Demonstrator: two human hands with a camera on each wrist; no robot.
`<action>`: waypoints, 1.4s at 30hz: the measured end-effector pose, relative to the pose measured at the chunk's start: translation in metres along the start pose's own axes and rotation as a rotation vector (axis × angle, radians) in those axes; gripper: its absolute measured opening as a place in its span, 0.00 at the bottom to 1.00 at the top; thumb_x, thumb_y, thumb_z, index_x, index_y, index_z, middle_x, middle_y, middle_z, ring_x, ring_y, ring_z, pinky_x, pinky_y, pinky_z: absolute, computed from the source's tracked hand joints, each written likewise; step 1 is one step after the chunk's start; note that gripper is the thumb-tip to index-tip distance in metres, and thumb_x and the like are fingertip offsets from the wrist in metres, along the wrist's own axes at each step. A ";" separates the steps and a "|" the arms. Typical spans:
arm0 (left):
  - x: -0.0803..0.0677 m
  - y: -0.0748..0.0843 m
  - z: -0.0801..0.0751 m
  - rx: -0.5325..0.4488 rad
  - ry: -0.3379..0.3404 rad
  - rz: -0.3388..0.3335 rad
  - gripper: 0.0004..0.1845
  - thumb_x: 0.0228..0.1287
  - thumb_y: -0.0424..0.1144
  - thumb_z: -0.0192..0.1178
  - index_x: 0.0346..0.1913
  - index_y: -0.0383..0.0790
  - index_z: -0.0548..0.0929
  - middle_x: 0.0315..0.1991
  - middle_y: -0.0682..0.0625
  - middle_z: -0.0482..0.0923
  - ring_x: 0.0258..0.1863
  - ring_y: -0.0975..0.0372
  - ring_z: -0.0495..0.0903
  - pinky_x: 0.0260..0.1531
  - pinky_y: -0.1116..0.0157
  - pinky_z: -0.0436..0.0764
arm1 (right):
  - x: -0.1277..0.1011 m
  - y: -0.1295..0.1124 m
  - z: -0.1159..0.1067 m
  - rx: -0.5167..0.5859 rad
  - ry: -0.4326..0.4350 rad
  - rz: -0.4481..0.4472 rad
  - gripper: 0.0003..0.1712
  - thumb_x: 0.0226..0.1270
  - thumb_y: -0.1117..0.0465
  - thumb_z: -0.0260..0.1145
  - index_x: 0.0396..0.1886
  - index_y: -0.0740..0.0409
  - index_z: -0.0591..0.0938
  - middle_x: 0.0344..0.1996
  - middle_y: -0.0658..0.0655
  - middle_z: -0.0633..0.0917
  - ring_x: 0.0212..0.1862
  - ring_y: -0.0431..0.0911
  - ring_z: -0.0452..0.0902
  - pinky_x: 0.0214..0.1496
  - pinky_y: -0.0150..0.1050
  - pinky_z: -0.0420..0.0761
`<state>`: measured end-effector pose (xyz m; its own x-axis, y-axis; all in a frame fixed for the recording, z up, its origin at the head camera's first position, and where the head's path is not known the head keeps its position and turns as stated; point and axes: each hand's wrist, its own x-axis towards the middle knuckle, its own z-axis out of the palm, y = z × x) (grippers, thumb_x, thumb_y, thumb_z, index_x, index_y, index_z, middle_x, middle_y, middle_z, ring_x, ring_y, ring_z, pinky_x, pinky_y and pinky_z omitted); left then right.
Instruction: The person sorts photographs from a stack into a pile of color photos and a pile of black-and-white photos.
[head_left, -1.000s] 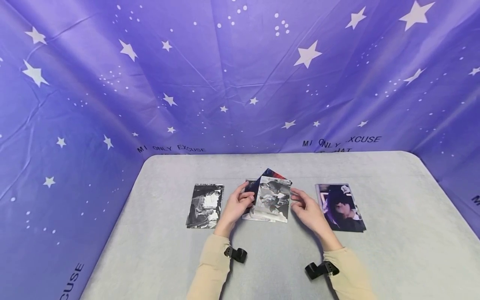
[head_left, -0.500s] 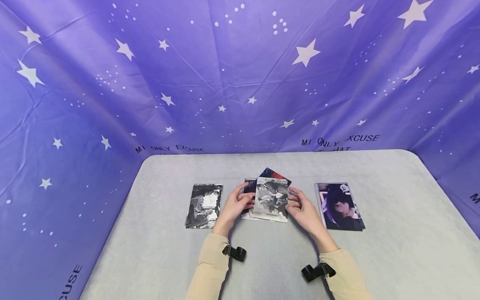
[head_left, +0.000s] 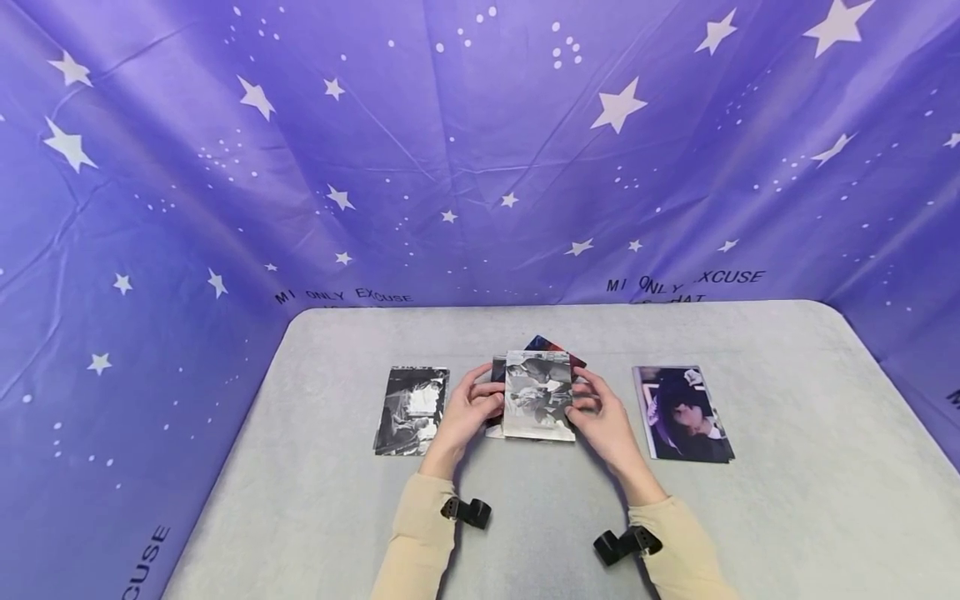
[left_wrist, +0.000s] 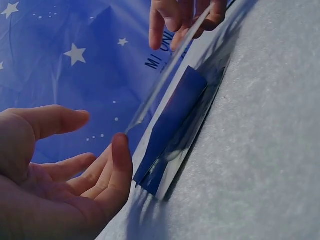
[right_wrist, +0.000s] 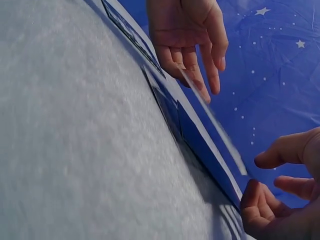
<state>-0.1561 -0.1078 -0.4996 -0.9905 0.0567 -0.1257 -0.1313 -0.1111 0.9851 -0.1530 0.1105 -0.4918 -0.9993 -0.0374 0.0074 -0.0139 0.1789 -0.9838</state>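
Note:
In the head view, black-and-white photo cards (head_left: 536,396) sit level between my two hands, above other photo cards (head_left: 537,342) at the table's middle. My left hand (head_left: 467,407) touches their left edge with its fingers. In the left wrist view, that hand's thumb (left_wrist: 75,119) stands apart from them, and a fingertip meets the cards' end. My right hand (head_left: 603,417) has its fingers at the opposite edge. The right wrist view shows its thumb (right_wrist: 267,157) close to the cards with a gap, the fingers beneath. The cards appear nearly edge-on in both wrist views.
A stack of black-and-white photo cards (head_left: 411,412) lies left of my hands. To the right lies another stack with a dark purple photo card (head_left: 684,414) on top. A purple star-printed cloth (head_left: 480,125) hangs behind the grey table (head_left: 315,517).
The black-and-white photo cards have shifted slightly left and straightened, covering more of the red-blue card behind. The lower edge that stuck out is lined up. My right hand has moved in leftward.

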 end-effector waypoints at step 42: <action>-0.027 -0.004 -0.079 0.022 0.166 0.004 0.34 0.53 0.16 0.57 0.66 0.30 0.68 0.42 0.42 0.77 0.32 0.67 0.80 0.32 0.72 0.78 | 0.006 0.004 0.085 0.206 -0.124 0.026 0.32 0.53 0.80 0.62 0.62 0.72 0.72 0.44 0.67 0.77 0.33 0.40 0.75 0.34 0.26 0.74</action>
<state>-0.1321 -0.1874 -0.5095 -0.9846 -0.1083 -0.1375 -0.1281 -0.0892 0.9877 -0.1558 0.0276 -0.5106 -0.9871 -0.1579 -0.0282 0.0321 -0.0228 -0.9992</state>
